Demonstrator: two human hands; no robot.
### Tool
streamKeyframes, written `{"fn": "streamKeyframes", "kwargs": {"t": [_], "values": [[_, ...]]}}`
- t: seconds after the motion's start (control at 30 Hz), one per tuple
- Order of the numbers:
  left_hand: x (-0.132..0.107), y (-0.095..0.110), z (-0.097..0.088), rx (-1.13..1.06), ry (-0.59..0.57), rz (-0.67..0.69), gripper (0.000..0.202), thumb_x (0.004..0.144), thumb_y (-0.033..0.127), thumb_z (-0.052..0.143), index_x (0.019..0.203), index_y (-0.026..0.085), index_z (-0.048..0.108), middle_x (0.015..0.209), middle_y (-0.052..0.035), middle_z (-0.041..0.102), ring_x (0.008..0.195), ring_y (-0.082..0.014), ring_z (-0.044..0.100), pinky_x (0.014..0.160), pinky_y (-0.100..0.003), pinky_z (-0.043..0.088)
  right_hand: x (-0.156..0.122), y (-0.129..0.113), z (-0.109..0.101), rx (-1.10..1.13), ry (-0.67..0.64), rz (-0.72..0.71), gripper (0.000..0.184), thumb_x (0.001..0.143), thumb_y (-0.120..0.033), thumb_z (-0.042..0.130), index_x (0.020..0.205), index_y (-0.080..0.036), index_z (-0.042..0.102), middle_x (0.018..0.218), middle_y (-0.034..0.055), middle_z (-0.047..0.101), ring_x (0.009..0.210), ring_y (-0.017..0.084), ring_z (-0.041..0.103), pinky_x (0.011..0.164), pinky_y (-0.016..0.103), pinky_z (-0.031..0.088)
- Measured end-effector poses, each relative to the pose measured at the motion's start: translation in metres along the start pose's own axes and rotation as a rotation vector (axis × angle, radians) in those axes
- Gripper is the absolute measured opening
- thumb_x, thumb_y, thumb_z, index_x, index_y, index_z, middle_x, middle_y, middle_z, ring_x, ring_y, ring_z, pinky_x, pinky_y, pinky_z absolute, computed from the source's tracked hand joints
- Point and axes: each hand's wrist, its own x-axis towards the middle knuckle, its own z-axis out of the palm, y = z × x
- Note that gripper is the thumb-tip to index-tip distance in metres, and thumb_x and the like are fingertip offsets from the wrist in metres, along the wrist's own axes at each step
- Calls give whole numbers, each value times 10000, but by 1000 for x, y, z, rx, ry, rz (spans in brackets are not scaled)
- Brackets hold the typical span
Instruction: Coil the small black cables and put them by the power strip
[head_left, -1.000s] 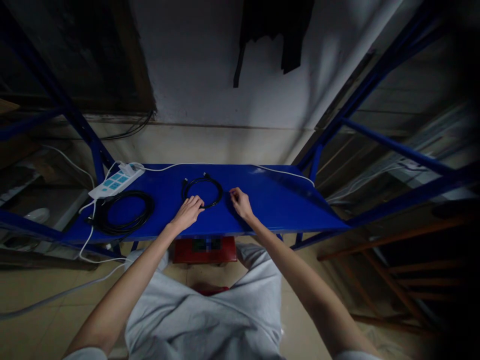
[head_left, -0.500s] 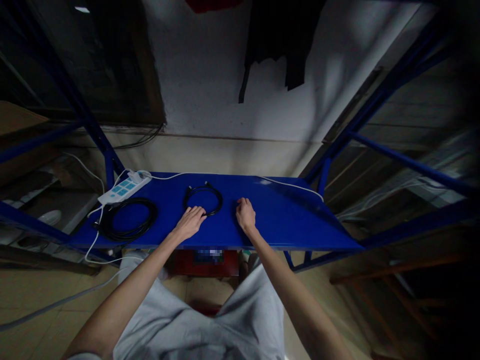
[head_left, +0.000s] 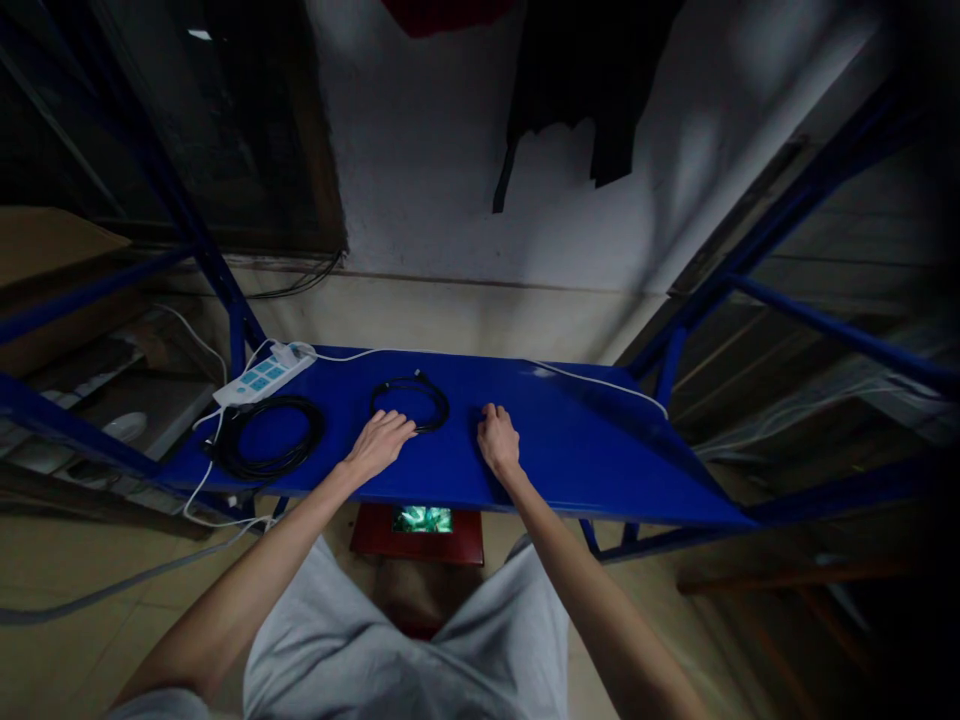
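Observation:
A thin black cable (head_left: 444,402), coiled in a loop with its plug ends at the far side, lies on the blue tabletop (head_left: 570,440). Palm down, my left hand (head_left: 381,440) rests over the loop's near left edge, fingers stretched out and touching it. My right hand (head_left: 498,438) sits on the tabletop to the right of the coil, apart from it. Its fingers are curled in, and no object shows in them. A thicker black cable coil (head_left: 319,425) lies left of my left hand.
A white power strip (head_left: 262,380) lies at the back left, with a white cord (head_left: 585,372) along the back edge. Blue frame posts (head_left: 670,365) stand at both sides. Below the front edge is a red stool (head_left: 465,540) with a lit screen (head_left: 421,519).
The camera view has shifted slightly, so the table appears a little to the right. Both hands stay nearly where they were on the table. The screen below now shows a green picture.

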Motion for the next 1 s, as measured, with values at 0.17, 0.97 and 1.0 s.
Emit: {"fn": "streamKeyframes", "kwargs": {"t": [0.17, 0.97, 1.0], "values": [[-17, -20, -65, 145, 89, -43, 261, 997, 319, 427, 1048, 233, 669, 854, -88, 602, 874, -244, 552, 801, -390, 401, 1, 2, 2, -5, -11, -12, 285, 979, -194, 353, 1221, -174, 500, 1209, 151, 558, 1119, 236, 539, 737, 284, 428], [-79, -4, -51, 162, 330, -496, 421, 909, 197, 476, 1324, 181, 544, 1402, -177, 473, 1349, -358, 411, 1102, -537, 362, 3, -8, 6, -94, -15, -19, 264, 984, -195, 360, 1176, -175, 540, 1188, 150, 574, 1116, 255, 509, 786, 315, 433], [-67, -1, -45, 84, 275, -419, 450, 914, 184, 467, 1360, 200, 521, 1419, -159, 477, 1344, -335, 434, 1114, -511, 371, 4, -8, 6, -90, -15, -14, 264, 979, -192, 364, 1175, -174, 540, 1187, 146, 574, 1115, 254, 507, 795, 316, 431]]}}
